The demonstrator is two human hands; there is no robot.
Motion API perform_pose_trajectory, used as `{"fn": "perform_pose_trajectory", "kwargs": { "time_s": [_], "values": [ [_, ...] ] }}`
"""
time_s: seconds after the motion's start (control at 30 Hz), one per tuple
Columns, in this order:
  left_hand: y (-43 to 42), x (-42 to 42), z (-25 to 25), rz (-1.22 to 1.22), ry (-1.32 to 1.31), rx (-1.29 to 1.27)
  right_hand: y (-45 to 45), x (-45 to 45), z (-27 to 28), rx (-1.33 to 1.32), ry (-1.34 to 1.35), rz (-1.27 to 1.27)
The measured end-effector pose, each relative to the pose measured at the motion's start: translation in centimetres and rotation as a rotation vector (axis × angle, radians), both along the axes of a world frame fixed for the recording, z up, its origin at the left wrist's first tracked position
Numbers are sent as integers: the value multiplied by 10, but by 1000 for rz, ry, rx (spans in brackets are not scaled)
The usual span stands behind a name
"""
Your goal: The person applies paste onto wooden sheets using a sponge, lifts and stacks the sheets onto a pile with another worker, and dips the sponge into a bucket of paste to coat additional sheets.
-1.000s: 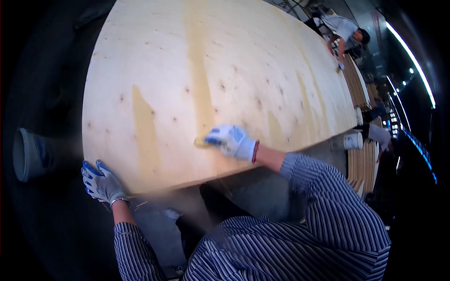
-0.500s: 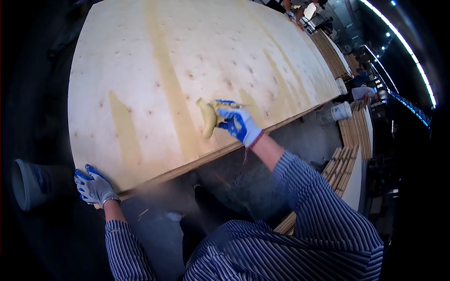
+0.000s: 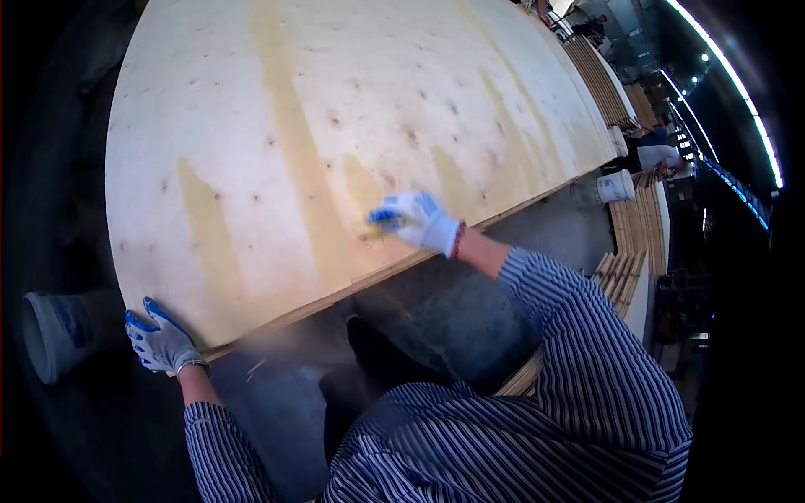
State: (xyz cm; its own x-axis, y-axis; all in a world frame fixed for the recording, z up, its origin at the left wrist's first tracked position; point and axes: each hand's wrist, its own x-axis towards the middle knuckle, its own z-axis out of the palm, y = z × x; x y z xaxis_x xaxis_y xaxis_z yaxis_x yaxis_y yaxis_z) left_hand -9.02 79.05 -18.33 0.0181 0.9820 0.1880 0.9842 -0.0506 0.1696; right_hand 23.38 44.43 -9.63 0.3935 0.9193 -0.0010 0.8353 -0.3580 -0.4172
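Note:
A large pale plywood sheet (image 3: 226, 109) with dark knots and yellowish putty streaks (image 3: 293, 151) lies in front of me. My right hand (image 3: 415, 221), in a white glove with blue coating, is closed near the sheet's front edge. A putty-smeared scraper (image 3: 366, 232) sits beneath its fingers, mostly hidden and blurred against the wood. Under and beside it a newer putty streak (image 3: 359, 180) runs away from me. My left hand (image 3: 161, 337), gloved alike, rests on the near left corner with its fingers apart.
A grey bucket (image 3: 52, 335) stands left of the sheet. Another white bucket (image 3: 615, 186) is at the right, beside stacked boards (image 3: 635, 220). Further stacked panels (image 3: 599, 80) and a co-worker (image 3: 656, 157) are beyond. The floor (image 3: 436, 314) shows below the sheet's edge.
My right hand has turned palm down and pressed the scraper to the wood; a fresh putty streak shows there. My left hand stays at the corner. The view has shifted slightly.

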Motion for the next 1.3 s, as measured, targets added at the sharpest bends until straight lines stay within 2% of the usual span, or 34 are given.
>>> {"fn": "perform_pose_trajectory", "kwargs": {
  "time_s": [0.1,0.2,0.27,0.3,0.37,0.43,0.5,0.53,0.6,0.63,0.77,0.83,0.93,0.97,1.0,1.07,1.1,1.13,1.17,1.23,1.27,1.3],
  "values": [
    [3,-2,-7,-6,16,23,-35,-52,7,-11,23,18],
    [3,-3,-7,-9,8,23,-47,-68,16,-17,23,46],
    [3,-2,-6,-4,3,11,-45,-64,12,82,142,-204],
    [2,-2,-6,-10,-8,21,-36,-59,7,390,603,-481],
    [2,-2,-6,-12,-16,32,-15,-17,13,600,1064,-802],
    [0,0,-3,2,-22,15,10,12,21,544,1234,-953],
    [-2,0,-1,9,-24,13,25,58,-35,482,753,-740],
    [-1,0,-1,4,-32,10,33,65,-35,478,762,-736],
    [1,0,-3,8,-34,14,56,67,-23,206,222,-690],
    [-2,2,0,10,-34,21,61,49,1,50,126,-621],
    [-2,3,1,-2,-34,49,26,19,-20,29,221,-434],
    [-5,3,3,-24,-14,77,14,-16,-23,109,470,-514],
    [-1,-1,-9,-21,-33,96,17,-65,-43,210,393,-534],
    [1,-1,-5,-23,-64,34,25,-74,-48,242,391,-539],
    [5,-7,2,-63,-197,-145,32,-80,-50,242,389,-517],
    [4,-39,18,-226,-705,-229,49,-100,-47,248,300,-509],
    [-1,-60,24,-204,-708,-218,60,-112,-43,196,409,-564],
    [-11,-83,29,-252,-838,-169,70,-125,-38,194,413,-537],
    [-22,-107,35,-302,-964,-112,82,-139,-32,162,319,-499],
    [-60,-159,46,-237,-953,-93,97,-161,-25,146,191,-419],
    [-82,-188,40,-212,-961,-93,100,-165,-33,147,207,-377],
    [-105,-216,31,-179,-961,-86,100,-165,-48,211,387,-323]
  ]
}}
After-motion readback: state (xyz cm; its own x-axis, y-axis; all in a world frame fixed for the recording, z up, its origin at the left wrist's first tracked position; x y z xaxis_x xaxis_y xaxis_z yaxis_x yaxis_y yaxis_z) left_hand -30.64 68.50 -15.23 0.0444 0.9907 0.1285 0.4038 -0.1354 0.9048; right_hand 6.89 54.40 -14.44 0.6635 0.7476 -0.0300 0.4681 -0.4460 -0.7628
